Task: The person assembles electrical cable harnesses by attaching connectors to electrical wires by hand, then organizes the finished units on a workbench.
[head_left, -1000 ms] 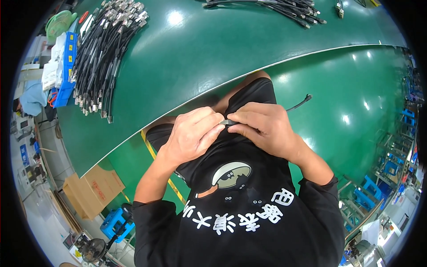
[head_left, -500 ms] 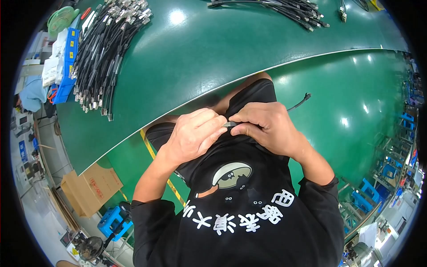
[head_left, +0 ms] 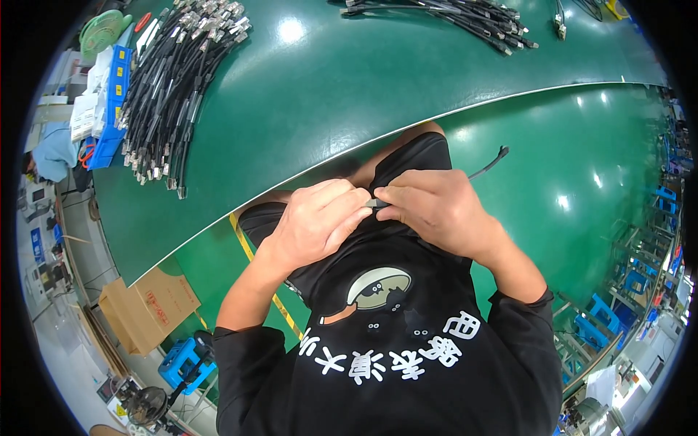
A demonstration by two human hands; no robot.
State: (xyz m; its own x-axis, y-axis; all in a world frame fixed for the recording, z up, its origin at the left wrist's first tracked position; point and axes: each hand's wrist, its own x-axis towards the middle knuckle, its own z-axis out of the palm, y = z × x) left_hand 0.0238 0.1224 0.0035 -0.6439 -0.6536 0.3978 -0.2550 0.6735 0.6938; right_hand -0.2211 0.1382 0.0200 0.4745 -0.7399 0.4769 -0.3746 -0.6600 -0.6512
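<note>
Over my lap, just off the table edge, both hands meet at the end of a short black cable point(head_left: 491, 166). My left hand point(head_left: 320, 218) pinches the metal plug point(head_left: 371, 203) at that end between thumb and fingers. From the other side, my right hand point(head_left: 440, 207) grips the black part right behind the plug, fingers closed. The cable's middle is hidden by the right hand, and its far end sticks out past that hand to the right, over the floor. Fingertips cover much of the plug.
On the green table point(head_left: 291, 109) lie a big heap of black cables with metal plugs point(head_left: 171, 94) at the left and a smaller bunch point(head_left: 451, 18) at the back. A blue bin point(head_left: 113, 102) stands beside the heap. Below left are a cardboard box point(head_left: 149, 309) and blue stool point(head_left: 187, 363).
The hands stay joined at the plug, nearly in place. My right hand has shifted very slightly, and the cable's free end has swung up a little.
</note>
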